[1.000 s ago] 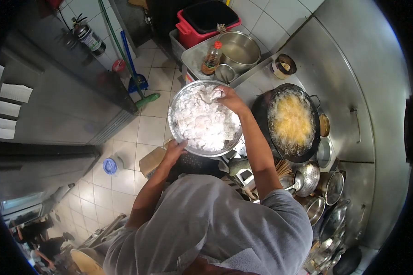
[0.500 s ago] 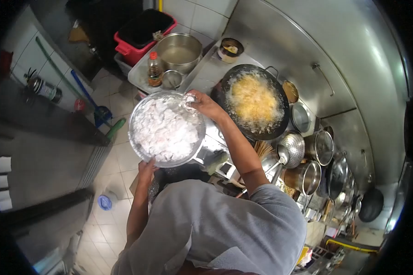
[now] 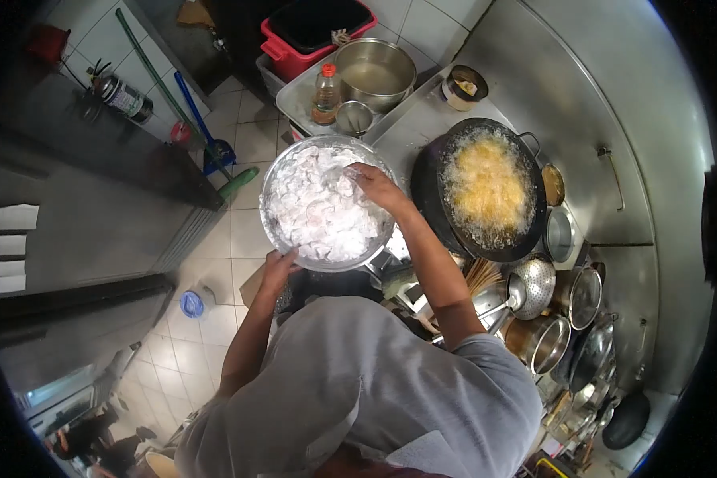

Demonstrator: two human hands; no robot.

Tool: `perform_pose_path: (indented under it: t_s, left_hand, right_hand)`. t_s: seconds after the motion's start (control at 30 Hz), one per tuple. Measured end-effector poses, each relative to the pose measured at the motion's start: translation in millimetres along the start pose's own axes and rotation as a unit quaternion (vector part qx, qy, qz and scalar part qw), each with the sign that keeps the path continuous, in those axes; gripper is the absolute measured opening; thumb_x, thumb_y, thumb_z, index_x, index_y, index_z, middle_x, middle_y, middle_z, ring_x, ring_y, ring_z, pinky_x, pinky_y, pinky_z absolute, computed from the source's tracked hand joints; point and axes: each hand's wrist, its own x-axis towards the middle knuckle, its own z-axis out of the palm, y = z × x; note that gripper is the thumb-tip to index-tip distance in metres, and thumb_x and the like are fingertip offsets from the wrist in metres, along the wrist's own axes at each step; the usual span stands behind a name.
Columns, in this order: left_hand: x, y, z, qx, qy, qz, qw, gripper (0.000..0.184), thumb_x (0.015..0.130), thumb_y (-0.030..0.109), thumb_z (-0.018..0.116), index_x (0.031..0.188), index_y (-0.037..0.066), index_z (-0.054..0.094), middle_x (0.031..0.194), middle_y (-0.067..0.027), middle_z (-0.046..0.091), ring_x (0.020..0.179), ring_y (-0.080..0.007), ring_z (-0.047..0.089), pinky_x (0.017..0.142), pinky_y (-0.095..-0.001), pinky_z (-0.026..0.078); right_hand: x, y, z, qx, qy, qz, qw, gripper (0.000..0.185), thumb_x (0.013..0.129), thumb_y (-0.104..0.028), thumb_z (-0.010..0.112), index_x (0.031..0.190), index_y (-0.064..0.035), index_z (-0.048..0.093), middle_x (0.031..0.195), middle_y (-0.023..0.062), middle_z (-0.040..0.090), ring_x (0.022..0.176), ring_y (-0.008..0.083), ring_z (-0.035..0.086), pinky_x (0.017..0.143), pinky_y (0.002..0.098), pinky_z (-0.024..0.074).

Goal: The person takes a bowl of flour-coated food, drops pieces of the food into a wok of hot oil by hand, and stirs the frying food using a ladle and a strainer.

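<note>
A round metal bowl (image 3: 272, 231) is filled with white, flour-coated pieces (image 3: 319, 209). My left hand (image 3: 279, 269) grips the bowl's near left rim. Over the bowl's right side, my right hand (image 3: 377, 187) has its fingers pressed together at the floury pieces, and what they hold is too hidden to name. To the right of the bowl is a black wok (image 3: 434, 195), where yellow food (image 3: 488, 190) fries in bubbling oil.
Behind the bowl stand a sauce bottle (image 3: 326, 95), a large pot (image 3: 376, 73) and a red bin (image 3: 277, 49). A perforated ladle (image 3: 536, 284) and more pots (image 3: 538, 342) are right of me. A tin (image 3: 464, 87) sits behind the wok.
The view swung left and then back right. My right hand, at the bowl's right rim half a second ago with white stuff in its fingers, is now further in over the pieces.
</note>
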Motion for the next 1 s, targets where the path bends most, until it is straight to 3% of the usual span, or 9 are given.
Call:
perform_pose_path:
  t_s: [0.23, 0.33, 0.47, 0.63, 0.77, 0.8, 0.87, 0.93, 1.0]
  left_hand:
    - [-3, 8, 2, 0.024, -0.011, 0.004, 1.0, 0.042, 0.091, 0.025, 0.059, 0.12, -0.005, 0.054, 0.107, -0.0126, 0.064, 0.092, -0.0212, 0.064, 0.076, -0.0342, 0.055]
    - [-2, 8, 3, 0.02, -0.024, 0.007, 0.999, 0.041, 0.091, 0.024, 0.059, 0.12, -0.005, 0.054, 0.108, -0.0127, 0.063, 0.092, -0.0211, 0.064, 0.076, -0.034, 0.055]
    - [-3, 9, 3, 0.023, -0.021, 0.002, 1.0, 0.041, 0.092, 0.023, 0.058, 0.121, -0.005, 0.053, 0.109, -0.0132, 0.063, 0.09, -0.0211, 0.064, 0.076, -0.0337, 0.055]
    - [-5, 11, 3, 0.021, -0.024, 0.006, 0.999, 0.041, 0.092, 0.023, 0.059, 0.121, -0.005, 0.053, 0.107, -0.0123, 0.063, 0.088, -0.0205, 0.064, 0.074, -0.0325, 0.055]
    - [-10, 19, 9, 0.035, -0.024, 0.001, 0.999, 0.041, 0.092, 0.024, 0.059, 0.12, -0.005, 0.054, 0.104, -0.0116, 0.063, 0.086, -0.0193, 0.064, 0.072, -0.0314, 0.055]
    - [-10, 21, 11, 0.038, -0.037, -0.002, 0.999, 0.041, 0.092, 0.024, 0.059, 0.12, -0.005, 0.054, 0.104, -0.0116, 0.063, 0.086, -0.0193, 0.064, 0.072, -0.0314, 0.055]
    - [-12, 21, 11, 0.038, -0.022, 0.002, 0.999, 0.042, 0.091, 0.025, 0.06, 0.12, -0.005, 0.055, 0.103, -0.0114, 0.063, 0.085, -0.019, 0.064, 0.072, -0.0316, 0.055]
    - [-12, 20, 12, 0.03, -0.03, 0.004, 0.999, 0.043, 0.09, 0.027, 0.061, 0.119, -0.004, 0.055, 0.103, -0.0109, 0.063, 0.086, -0.019, 0.064, 0.071, -0.0318, 0.055]
    - [-13, 21, 12, 0.016, -0.028, 0.015, 0.999, 0.044, 0.09, 0.028, 0.062, 0.119, -0.005, 0.055, 0.104, -0.0105, 0.063, 0.087, -0.0194, 0.064, 0.071, -0.0322, 0.055]
  right_hand:
    - [-4, -8, 3, 0.011, 0.032, 0.047, 0.998, 0.024, 0.079, -0.003, 0.068, 0.102, -0.0013, 0.063, 0.084, 0.0015, 0.064, 0.075, 0.0087, 0.056, 0.072, 0.0247, 0.0469]
    - [-14, -7, 10, 0.088, 0.074, 0.04, 0.992, 0.024, 0.077, -0.005, 0.069, 0.1, -0.0031, 0.063, 0.081, 0.0052, 0.064, 0.072, 0.0122, 0.057, 0.066, 0.0289, 0.047]
    - [-30, -8, 10, 0.036, 0.093, 0.013, 0.995, 0.023, 0.074, -0.001, 0.071, 0.096, -0.002, 0.063, 0.083, 0.004, 0.064, 0.077, 0.0113, 0.056, 0.071, 0.0273, 0.0469]
    - [-52, -26, 8, 0.108, 0.13, -0.007, 0.986, 0.023, 0.074, 0.0, 0.072, 0.094, -0.0027, 0.063, 0.088, 0.0026, 0.064, 0.083, 0.011, 0.055, 0.077, 0.0267, 0.0457]
    - [-100, -50, -19, 0.008, 0.254, -0.033, 0.967, 0.02, 0.076, 0.0, 0.071, 0.095, -0.0028, 0.063, 0.087, 0.0017, 0.062, 0.083, 0.0072, 0.053, 0.073, 0.0237, 0.044]
    - [-114, -51, -32, 0.012, 0.265, -0.05, 0.963, 0.021, 0.078, 0.0, 0.07, 0.097, -0.0039, 0.063, 0.085, 0.0023, 0.063, 0.079, 0.0084, 0.056, 0.069, 0.0244, 0.0453]
    - [-152, -72, -63, 0.004, 0.297, 0.108, 0.949, 0.027, 0.075, -0.002, 0.069, 0.101, -0.0022, 0.061, 0.084, 0.0093, 0.065, 0.078, 0.0198, 0.061, 0.073, 0.0333, 0.0498]
    - [-179, -33, -100, -0.12, 0.347, 0.006, 0.93, 0.029, 0.075, -0.001, 0.068, 0.102, -0.0024, 0.06, 0.085, 0.0126, 0.068, 0.075, 0.0249, 0.065, 0.07, 0.0366, 0.0515]
    - [-203, -44, -125, -0.239, 0.367, 0.108, 0.893, 0.029, 0.075, -0.006, 0.068, 0.103, -0.003, 0.06, 0.087, 0.0187, 0.068, 0.078, 0.0321, 0.067, 0.071, 0.0387, 0.052]
